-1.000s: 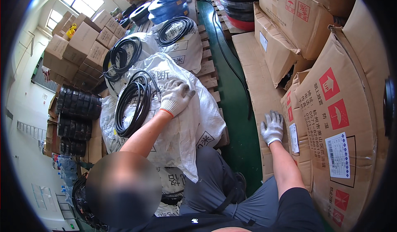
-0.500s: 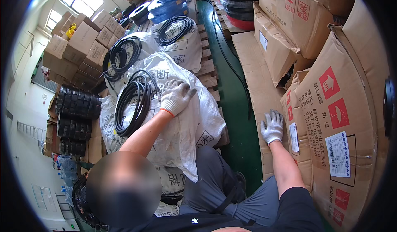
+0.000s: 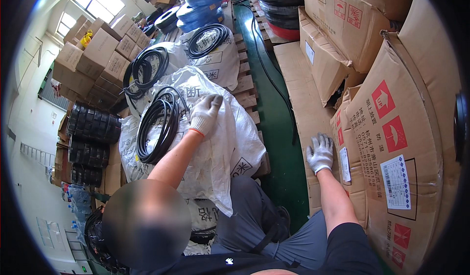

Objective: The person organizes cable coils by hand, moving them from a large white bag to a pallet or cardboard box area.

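Observation:
My left hand (image 3: 204, 112), in a white knit glove with an orange cuff, rests on a white woven sack (image 3: 223, 150). Its fingers are drawn together on the fabric and seem to grip it; the fingertips are partly hidden. Left of this hand lies a coil of black cable (image 3: 159, 125) on the sacks. My right hand (image 3: 321, 153), gloved too, is spread flat on a brown cardboard sheet (image 3: 298, 103) beside a large carton (image 3: 391, 128). Nothing is held in it.
More black coils (image 3: 145, 71) lie on sacks farther off. Wooden pallets (image 3: 247, 86) carry the sacks. Stacked cartons (image 3: 100, 54) and dark bundles (image 3: 93, 123) stand left. A loose black cable (image 3: 276, 69) trails over the green floor (image 3: 274, 143). Blue-wrapped coils (image 3: 200, 13) lie at the back.
The fingers of my left hand have gone from spread to drawn together on the sack. My right hand stays on the cardboard. The whole view has shifted slightly.

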Demonstrator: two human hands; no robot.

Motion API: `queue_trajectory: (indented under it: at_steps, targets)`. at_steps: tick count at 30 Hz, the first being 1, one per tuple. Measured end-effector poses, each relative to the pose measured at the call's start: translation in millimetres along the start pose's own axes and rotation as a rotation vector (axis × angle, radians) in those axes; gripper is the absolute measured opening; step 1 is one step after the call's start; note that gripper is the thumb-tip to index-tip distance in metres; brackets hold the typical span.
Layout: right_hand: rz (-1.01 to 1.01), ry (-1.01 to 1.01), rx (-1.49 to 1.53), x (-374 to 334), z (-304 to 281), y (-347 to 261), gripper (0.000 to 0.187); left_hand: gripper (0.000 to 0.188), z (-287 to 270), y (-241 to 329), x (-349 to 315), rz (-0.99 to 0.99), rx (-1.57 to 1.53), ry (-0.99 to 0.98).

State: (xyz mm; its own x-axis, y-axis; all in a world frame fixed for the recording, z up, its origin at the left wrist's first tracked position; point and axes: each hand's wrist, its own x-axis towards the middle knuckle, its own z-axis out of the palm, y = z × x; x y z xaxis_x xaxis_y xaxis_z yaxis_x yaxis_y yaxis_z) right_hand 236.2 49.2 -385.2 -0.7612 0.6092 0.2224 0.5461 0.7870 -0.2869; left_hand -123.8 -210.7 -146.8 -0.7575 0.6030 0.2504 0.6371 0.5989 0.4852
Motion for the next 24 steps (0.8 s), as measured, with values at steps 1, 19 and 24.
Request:
queue_trajectory:
  at_steps: [1,19,24]
  targets:
    - [-0.003,0.002,0.001,1,0,0,0.048,0.059,5,-11,6,-0.085,-0.191,0.045]
    - [-0.015,0.033,0.02,5,3,-8,0.049,0.065,78,7,60,-0.411,-0.693,0.057]
    - [-0.02,0.049,0.005,0,4,0,0.048,0.067,115,69,58,-0.579,-0.716,-0.056]
